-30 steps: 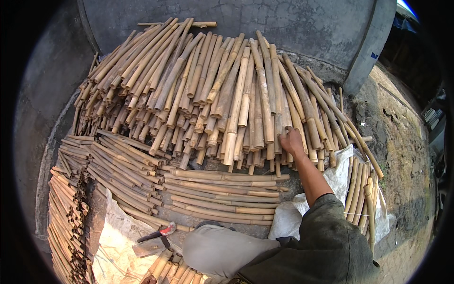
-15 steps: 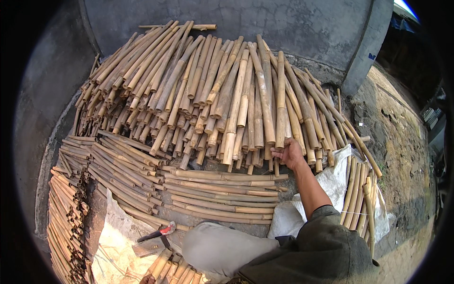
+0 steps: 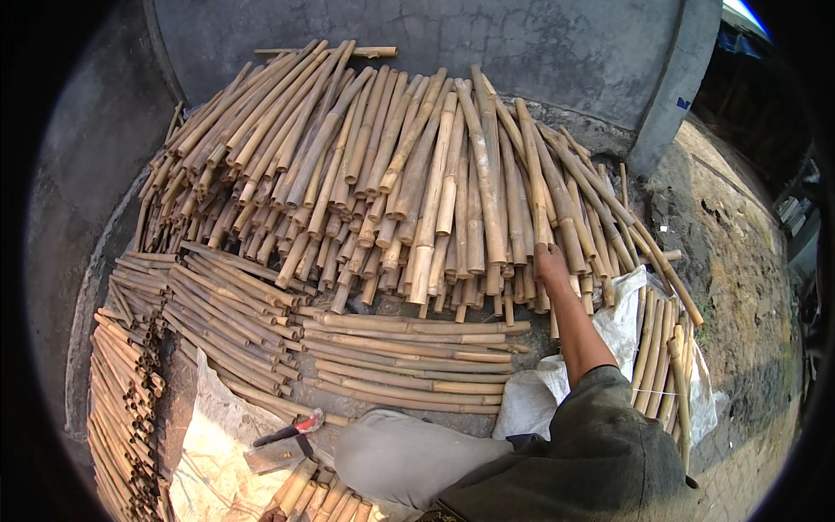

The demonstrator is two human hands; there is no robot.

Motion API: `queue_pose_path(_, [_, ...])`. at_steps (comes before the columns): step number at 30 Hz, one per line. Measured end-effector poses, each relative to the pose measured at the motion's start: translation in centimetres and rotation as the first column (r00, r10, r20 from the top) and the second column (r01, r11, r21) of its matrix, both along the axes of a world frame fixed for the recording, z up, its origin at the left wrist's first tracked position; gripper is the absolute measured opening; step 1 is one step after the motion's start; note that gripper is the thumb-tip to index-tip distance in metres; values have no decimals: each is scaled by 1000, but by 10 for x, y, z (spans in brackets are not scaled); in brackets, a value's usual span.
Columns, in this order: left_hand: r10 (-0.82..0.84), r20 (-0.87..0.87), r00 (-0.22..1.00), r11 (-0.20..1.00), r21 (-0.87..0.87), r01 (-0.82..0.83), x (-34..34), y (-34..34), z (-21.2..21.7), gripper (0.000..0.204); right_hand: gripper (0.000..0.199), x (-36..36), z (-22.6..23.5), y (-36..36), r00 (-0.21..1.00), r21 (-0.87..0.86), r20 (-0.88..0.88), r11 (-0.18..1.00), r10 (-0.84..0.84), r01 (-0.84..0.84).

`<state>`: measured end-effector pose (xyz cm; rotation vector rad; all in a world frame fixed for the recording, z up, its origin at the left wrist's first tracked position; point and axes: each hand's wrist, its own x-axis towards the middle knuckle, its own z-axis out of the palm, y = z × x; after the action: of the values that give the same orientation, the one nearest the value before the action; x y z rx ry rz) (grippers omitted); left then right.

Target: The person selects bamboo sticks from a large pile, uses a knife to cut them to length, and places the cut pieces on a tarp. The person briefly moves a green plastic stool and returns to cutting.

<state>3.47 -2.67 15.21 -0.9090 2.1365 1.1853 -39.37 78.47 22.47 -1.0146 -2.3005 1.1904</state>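
My right hand point(image 3: 550, 264) is closed round the near end of a bamboo pole point(image 3: 535, 196) that lies on top of a large pile of cut bamboo poles point(image 3: 348, 148). The pole slants, its far end resting on the heap towards the wall. Only a sliver of my left hand point(image 3: 273, 515) shows at the bottom edge, beside several short bamboo pieces point(image 3: 322, 498); its fingers are mostly hidden. Near my knee lie a tool with a red and black handle point(image 3: 291, 429) and a wide flat metal blade point(image 3: 274, 455).
A row of bamboo point(image 3: 409, 361) lies crosswise before the pile. More bamboo stacks point(image 3: 122, 418) stand at the left. At the right, a tied bundle point(image 3: 657, 357) rests on white sacking point(image 3: 535, 391). A grey wall point(image 3: 417, 39) rises behind; a pale sheet point(image 3: 209, 452) lies near my leg.
My right hand has moved a little to the right, swinging the pole's near end that way, so the pole now slants. My left hand stays at the bottom edge.
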Motion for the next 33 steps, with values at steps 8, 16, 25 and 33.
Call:
queue_pose_path(8, [-49,63,997,993,-104,56,1,5,-4,65,60,-39,68,-97,866,602,-197,754,459,-263])
queue_pose_path(16, [-58,153,986,986,-143,81,11,9,12,65,53,-135,87,-224,638,726,108,378,762,-574])
queue_pose_path(25, [35,144,989,992,-127,-16,53,1,-2,65,59,-220,72,-280,635,734,556,42,536,-678])
queue_pose_path(33, [50,144,988,996,-77,-40,33,21,16,67,75,-236,92,-306,622,574,530,296,576,-763])
